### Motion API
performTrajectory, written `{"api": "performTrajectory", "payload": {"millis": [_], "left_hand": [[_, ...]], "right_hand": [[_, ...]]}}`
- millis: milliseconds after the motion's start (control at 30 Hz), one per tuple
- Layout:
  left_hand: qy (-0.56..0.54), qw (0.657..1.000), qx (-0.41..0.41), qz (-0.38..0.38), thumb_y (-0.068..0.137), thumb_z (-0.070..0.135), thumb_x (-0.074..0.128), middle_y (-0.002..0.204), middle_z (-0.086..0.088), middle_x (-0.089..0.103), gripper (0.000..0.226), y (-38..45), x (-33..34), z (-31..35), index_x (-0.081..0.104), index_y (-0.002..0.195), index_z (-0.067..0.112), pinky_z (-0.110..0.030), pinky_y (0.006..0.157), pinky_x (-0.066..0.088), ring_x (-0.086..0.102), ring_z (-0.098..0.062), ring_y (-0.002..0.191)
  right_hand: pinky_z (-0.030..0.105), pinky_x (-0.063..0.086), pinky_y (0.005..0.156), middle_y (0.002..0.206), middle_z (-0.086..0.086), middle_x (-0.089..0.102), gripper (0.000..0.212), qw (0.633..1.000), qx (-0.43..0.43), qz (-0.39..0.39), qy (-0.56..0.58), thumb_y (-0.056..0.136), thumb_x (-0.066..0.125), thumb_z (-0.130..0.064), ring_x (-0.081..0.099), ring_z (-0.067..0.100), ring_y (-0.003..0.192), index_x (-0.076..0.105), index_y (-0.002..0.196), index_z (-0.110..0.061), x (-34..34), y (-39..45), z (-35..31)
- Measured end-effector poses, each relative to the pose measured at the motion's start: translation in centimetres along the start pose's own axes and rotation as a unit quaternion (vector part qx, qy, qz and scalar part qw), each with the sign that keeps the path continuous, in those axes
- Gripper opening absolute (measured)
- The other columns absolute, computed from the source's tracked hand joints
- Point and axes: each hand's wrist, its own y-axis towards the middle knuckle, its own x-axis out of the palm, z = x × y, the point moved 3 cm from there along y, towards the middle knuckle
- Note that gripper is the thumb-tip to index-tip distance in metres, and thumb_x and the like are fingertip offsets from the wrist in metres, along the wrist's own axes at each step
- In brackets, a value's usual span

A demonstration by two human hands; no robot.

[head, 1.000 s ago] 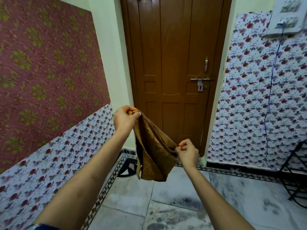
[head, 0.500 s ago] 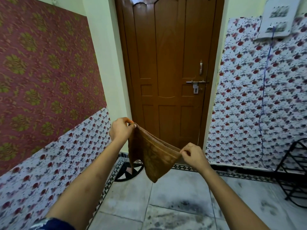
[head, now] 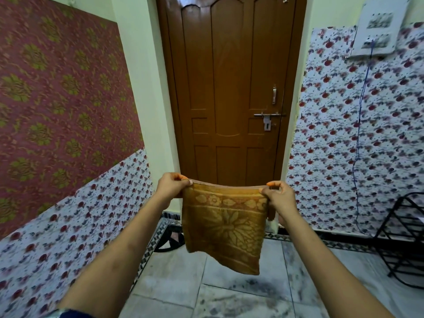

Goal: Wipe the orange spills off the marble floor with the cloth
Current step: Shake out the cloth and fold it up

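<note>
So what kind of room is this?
Probably a home's entry hall: a closed wooden door with a latch, patterned wallpaper, a marble floor and a black rack.

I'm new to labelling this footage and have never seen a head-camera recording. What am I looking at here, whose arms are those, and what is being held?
There is no machine: a person wears a wide-angle camera on the head, so you see their own two bare arms reaching forward. The left hand and the right hand each pinch a top corner of a golden-brown flower-patterned cloth, which hangs spread out in the air. Below lies the grey-veined white marble floor; no orange spills show in this view. Ahead stands a closed brown wooden door, with a black metal rack at the right.
</note>
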Motion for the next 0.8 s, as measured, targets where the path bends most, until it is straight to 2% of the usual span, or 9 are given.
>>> {"api": "performTrajectory", "payload": {"millis": [67, 167, 233, 333, 433, 567, 633, 700, 800], "left_hand": [[-0.026, 0.999, -0.016, -0.022, 0.082, 0.013, 0.069, 0.095, -0.017, 0.065, 0.009, -0.5, 0.9, -0.1, 0.061, 0.083, 0.008, -0.036, 0.073, 0.058, 0.065, -0.029, 0.091], [-0.053, 0.997, -0.027, -0.054, 0.080, 0.012, 0.071, 0.092, -0.017, 0.066, 0.011, -1.7, 2.8, -0.3, 0.060, 0.083, 0.009, -0.042, 0.081, 0.057, 0.066, -0.029, 0.087], [-0.068, 0.995, -0.018, -0.072, 0.080, 0.008, 0.070, 0.087, -0.013, 0.066, 0.010, -2.8, 4.3, -0.1, 0.061, 0.084, 0.008, -0.035, 0.073, 0.058, 0.066, -0.024, 0.081], [-0.067, 0.994, 0.014, -0.080, 0.080, 0.005, 0.070, 0.079, -0.007, 0.066, 0.009, -4.1, 6.4, 0.1, 0.062, 0.081, 0.011, -0.024, 0.060, 0.055, 0.066, -0.017, 0.072], [-0.045, 0.995, 0.039, -0.082, 0.080, 0.007, 0.070, 0.078, -0.003, 0.069, 0.009, -4.8, 7.5, 0.1, 0.066, 0.083, 0.014, -0.016, 0.057, 0.052, 0.066, -0.010, 0.070], [-0.012, 0.993, 0.067, -0.096, 0.082, 0.011, 0.069, 0.086, -0.001, 0.070, 0.010, -4.9, 7.7, 0.4, 0.070, 0.092, 0.015, -0.014, 0.062, 0.053, 0.068, -0.010, 0.081], [0.005, 0.989, 0.094, -0.117, 0.081, 0.016, 0.072, 0.093, -0.001, 0.071, 0.019, -5.2, 7.7, 0.6, 0.069, 0.100, 0.014, -0.015, 0.067, 0.054, 0.067, -0.009, 0.087], [0.034, 0.986, 0.123, -0.104, 0.077, 0.017, 0.075, 0.094, 0.000, 0.071, 0.025, -5.3, 7.6, 0.9, 0.068, 0.102, 0.015, -0.018, 0.071, 0.055, 0.067, -0.008, 0.088], [0.041, 0.988, 0.137, -0.049, 0.079, 0.011, 0.072, 0.088, -0.004, 0.071, 0.013, -5.1, 7.2, 1.2, 0.069, 0.090, 0.017, -0.034, 0.073, 0.060, 0.069, -0.016, 0.085]], "right_hand": [[0.031, 0.050, 0.062, 0.084, 0.005, 0.060, 0.013, 0.999, 0.048, 0.003, 0.005, 0.083, 0.066, -0.009, 0.055, 0.018, 0.074, 0.057, 0.091, -0.014, 0.8, -0.6, 0.5], [0.038, 0.056, 0.083, 0.091, 0.006, 0.060, 0.019, 0.994, 0.091, -0.036, 0.040, 0.082, 0.066, -0.006, 0.061, 0.021, 0.086, 0.056, 0.097, -0.011, 2.8, -2.1, 0.9], [0.036, 0.056, 0.083, 0.093, 0.008, 0.061, 0.018, 0.990, 0.107, -0.062, 0.064, 0.082, 0.066, -0.002, 0.064, 0.023, 0.091, 0.056, 0.094, -0.011, 4.3, -3.3, 1.0], [0.029, 0.055, 0.077, 0.092, 0.009, 0.062, 0.018, 0.984, 0.125, -0.079, 0.098, 0.082, 0.064, 0.001, 0.065, 0.020, 0.086, 0.054, 0.093, -0.010, 5.9, -4.8, 0.9], [0.023, 0.053, 0.070, 0.101, 0.012, 0.064, 0.025, 0.980, 0.130, -0.080, 0.127, 0.083, 0.064, -0.001, 0.065, 0.018, 0.085, 0.054, 0.104, -0.010, 6.5, -5.5, 0.9], [0.029, 0.052, 0.084, 0.121, 0.020, 0.060, 0.051, 0.976, 0.118, -0.085, 0.163, 0.088, 0.061, -0.007, 0.064, 0.026, 0.101, 0.042, 0.135, -0.007, 6.3, -5.9, 0.6], [0.031, 0.050, 0.087, 0.124, 0.021, 0.059, 0.052, 0.969, 0.111, -0.099, 0.197, 0.095, 0.052, -0.015, 0.062, 0.026, 0.106, 0.032, 0.142, -0.009, 6.3, -6.2, 0.4], [0.032, 0.047, 0.089, 0.124, 0.021, 0.059, 0.048, 0.960, 0.113, -0.116, 0.230, 0.100, 0.040, -0.024, 0.061, 0.026, 0.107, 0.026, 0.145, -0.013, 6.2, -6.4, 0.3], [0.032, 0.045, 0.092, 0.121, 0.017, 0.062, 0.045, 0.957, 0.095, -0.152, 0.227, 0.102, 0.028, -0.028, 0.060, 0.025, 0.109, 0.026, 0.145, -0.017, 5.9, -6.4, 0.1]]}}
